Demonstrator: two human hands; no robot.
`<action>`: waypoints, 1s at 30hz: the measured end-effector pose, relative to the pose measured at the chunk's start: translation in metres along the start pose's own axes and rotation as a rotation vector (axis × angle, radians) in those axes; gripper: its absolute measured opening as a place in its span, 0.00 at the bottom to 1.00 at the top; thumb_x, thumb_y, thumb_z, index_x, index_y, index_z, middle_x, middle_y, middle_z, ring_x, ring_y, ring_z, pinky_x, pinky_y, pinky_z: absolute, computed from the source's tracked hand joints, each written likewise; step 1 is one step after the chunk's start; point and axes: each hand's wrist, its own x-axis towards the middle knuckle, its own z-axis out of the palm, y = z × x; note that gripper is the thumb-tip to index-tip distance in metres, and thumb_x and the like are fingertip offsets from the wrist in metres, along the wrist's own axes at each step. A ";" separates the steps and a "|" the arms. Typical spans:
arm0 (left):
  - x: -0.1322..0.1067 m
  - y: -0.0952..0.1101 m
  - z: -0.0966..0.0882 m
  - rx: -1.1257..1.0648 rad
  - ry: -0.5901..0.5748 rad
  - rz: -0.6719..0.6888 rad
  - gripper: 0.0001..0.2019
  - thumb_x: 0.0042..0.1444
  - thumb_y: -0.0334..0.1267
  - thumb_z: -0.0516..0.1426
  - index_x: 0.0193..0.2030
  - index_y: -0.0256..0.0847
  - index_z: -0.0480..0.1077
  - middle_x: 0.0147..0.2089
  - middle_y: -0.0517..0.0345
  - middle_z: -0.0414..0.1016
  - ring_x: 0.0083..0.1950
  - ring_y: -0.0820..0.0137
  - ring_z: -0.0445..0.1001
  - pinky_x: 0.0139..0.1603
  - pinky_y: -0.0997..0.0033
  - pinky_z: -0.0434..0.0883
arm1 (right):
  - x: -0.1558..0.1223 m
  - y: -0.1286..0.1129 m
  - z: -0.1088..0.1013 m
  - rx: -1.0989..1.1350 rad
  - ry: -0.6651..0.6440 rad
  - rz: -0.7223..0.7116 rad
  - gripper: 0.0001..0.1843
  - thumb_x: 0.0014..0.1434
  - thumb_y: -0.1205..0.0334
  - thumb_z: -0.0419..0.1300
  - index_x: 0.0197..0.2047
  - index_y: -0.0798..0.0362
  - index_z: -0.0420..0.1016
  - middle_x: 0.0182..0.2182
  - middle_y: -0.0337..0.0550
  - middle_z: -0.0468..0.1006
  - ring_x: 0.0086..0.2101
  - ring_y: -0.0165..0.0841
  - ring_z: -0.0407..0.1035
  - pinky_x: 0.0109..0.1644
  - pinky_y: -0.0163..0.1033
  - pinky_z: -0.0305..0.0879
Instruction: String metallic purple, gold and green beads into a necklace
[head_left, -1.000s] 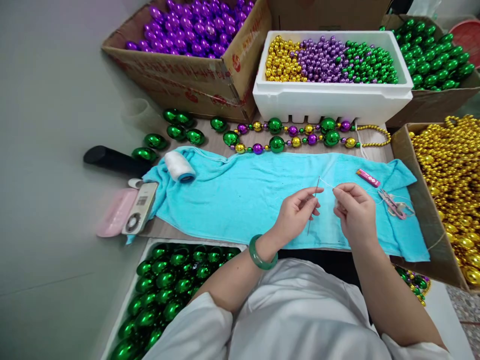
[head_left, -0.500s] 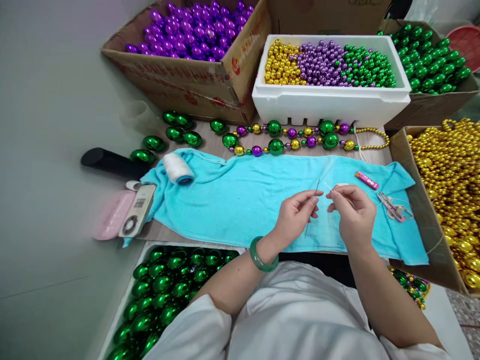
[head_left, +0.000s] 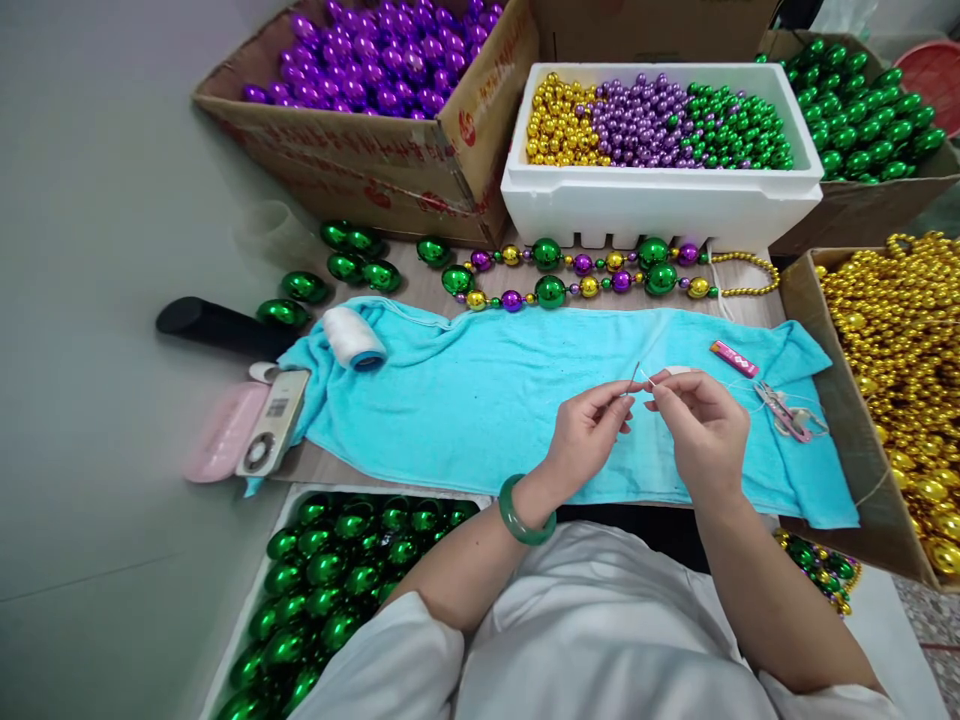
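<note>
- Wood-grain tabletop (head_left: 319, 463) shows around a turquoise towel (head_left: 450, 400), my landmark from this remote seat
- Off the towel's near left edge I see a white tray (head_left: 484, 496) of large green beads (head_left: 324, 568)
- Over the towel's right half, the left hand (head_left: 589, 435) pinches a thin needle (head_left: 636, 373) between thumb and forefinger, its upper end leaning away
- Beside it, over the same towel, the right hand (head_left: 709, 425) pinches a white thread (head_left: 649, 379) close to that end; whether it has entered the eye I cannot tell
- I judge threading to be the step in hand; the next move calls for a steady needle and a small, well-aimed push of the thread
- Pink scissors (head_left: 787, 412) and a small pink packet (head_left: 733, 358) lie on the towel's right end, a white spool (head_left: 349, 335) on its left
- Just beyond the towel lies a looped bead necklace (head_left: 550, 291)
- Farther beyond it I see a white foam box (head_left: 660, 205) of small beads and, leftward, a carton (head_left: 360, 160) of purple ones
</note>
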 end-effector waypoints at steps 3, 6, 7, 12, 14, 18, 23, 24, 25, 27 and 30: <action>0.000 -0.001 0.000 0.013 -0.003 0.017 0.16 0.60 0.45 0.57 0.50 0.40 0.77 0.30 0.57 0.76 0.28 0.76 0.72 0.28 0.79 0.70 | 0.000 0.000 0.000 -0.029 0.001 -0.002 0.04 0.55 0.62 0.63 0.30 0.52 0.76 0.35 0.44 0.76 0.39 0.36 0.72 0.39 0.41 0.72; 0.000 -0.003 0.000 0.044 -0.004 0.037 0.16 0.60 0.46 0.56 0.50 0.40 0.77 0.31 0.57 0.77 0.28 0.76 0.73 0.28 0.79 0.70 | -0.001 0.001 -0.001 -0.053 -0.001 -0.002 0.04 0.56 0.61 0.63 0.31 0.52 0.76 0.35 0.43 0.76 0.38 0.35 0.72 0.37 0.40 0.72; -0.001 -0.003 0.000 0.053 -0.003 0.043 0.16 0.60 0.45 0.56 0.50 0.40 0.77 0.31 0.57 0.77 0.28 0.76 0.73 0.28 0.79 0.70 | -0.001 0.001 -0.001 -0.060 0.002 -0.003 0.04 0.56 0.61 0.63 0.31 0.52 0.75 0.35 0.43 0.76 0.38 0.35 0.72 0.37 0.40 0.72; -0.001 -0.001 0.002 0.086 0.014 0.067 0.15 0.60 0.44 0.56 0.49 0.40 0.77 0.34 0.55 0.78 0.28 0.76 0.73 0.28 0.78 0.70 | -0.001 0.002 0.000 -0.082 0.021 -0.016 0.03 0.55 0.62 0.63 0.31 0.52 0.75 0.35 0.43 0.76 0.37 0.34 0.72 0.35 0.39 0.72; -0.002 -0.001 0.002 0.094 0.020 0.069 0.15 0.60 0.43 0.56 0.49 0.40 0.77 0.35 0.54 0.79 0.29 0.76 0.74 0.28 0.78 0.70 | -0.001 0.001 0.000 -0.085 0.025 -0.014 0.03 0.55 0.62 0.63 0.31 0.52 0.75 0.35 0.43 0.76 0.37 0.34 0.72 0.35 0.38 0.72; -0.002 -0.001 0.002 0.095 0.017 0.066 0.15 0.60 0.42 0.56 0.49 0.40 0.77 0.37 0.54 0.80 0.29 0.76 0.74 0.28 0.79 0.71 | -0.002 -0.001 -0.001 -0.089 0.027 -0.012 0.04 0.56 0.62 0.62 0.31 0.52 0.74 0.35 0.43 0.76 0.37 0.34 0.72 0.34 0.38 0.72; -0.002 -0.003 0.004 0.099 0.023 0.063 0.15 0.60 0.42 0.56 0.50 0.41 0.77 0.36 0.54 0.79 0.29 0.76 0.73 0.27 0.79 0.71 | 0.000 0.003 0.001 -0.091 0.031 -0.013 0.04 0.56 0.61 0.62 0.31 0.52 0.75 0.35 0.44 0.76 0.37 0.34 0.72 0.34 0.38 0.72; -0.002 -0.002 0.004 0.099 0.027 0.063 0.15 0.60 0.42 0.57 0.50 0.41 0.77 0.36 0.54 0.79 0.29 0.76 0.73 0.27 0.79 0.70 | 0.001 0.004 0.002 -0.092 0.033 -0.012 0.05 0.56 0.60 0.62 0.31 0.52 0.75 0.35 0.44 0.76 0.37 0.34 0.71 0.34 0.38 0.71; -0.002 -0.001 0.004 0.096 0.031 0.061 0.14 0.60 0.42 0.57 0.49 0.41 0.77 0.35 0.55 0.79 0.29 0.76 0.73 0.27 0.79 0.70 | 0.002 0.004 0.002 -0.091 0.038 -0.013 0.05 0.56 0.60 0.62 0.31 0.52 0.75 0.35 0.44 0.76 0.38 0.35 0.71 0.34 0.38 0.71; -0.001 0.002 0.002 0.065 0.038 0.039 0.15 0.59 0.42 0.57 0.49 0.40 0.77 0.33 0.55 0.78 0.28 0.76 0.73 0.26 0.80 0.69 | 0.001 -0.002 -0.001 -0.076 0.043 -0.023 0.04 0.55 0.60 0.64 0.31 0.51 0.76 0.35 0.44 0.76 0.38 0.36 0.71 0.33 0.38 0.70; 0.001 0.011 -0.006 -0.023 0.053 -0.020 0.15 0.59 0.43 0.57 0.48 0.38 0.77 0.29 0.58 0.74 0.27 0.77 0.72 0.24 0.81 0.68 | -0.008 -0.030 -0.018 0.054 -0.143 -0.039 0.06 0.55 0.57 0.65 0.28 0.47 0.78 0.31 0.43 0.76 0.35 0.36 0.70 0.33 0.41 0.69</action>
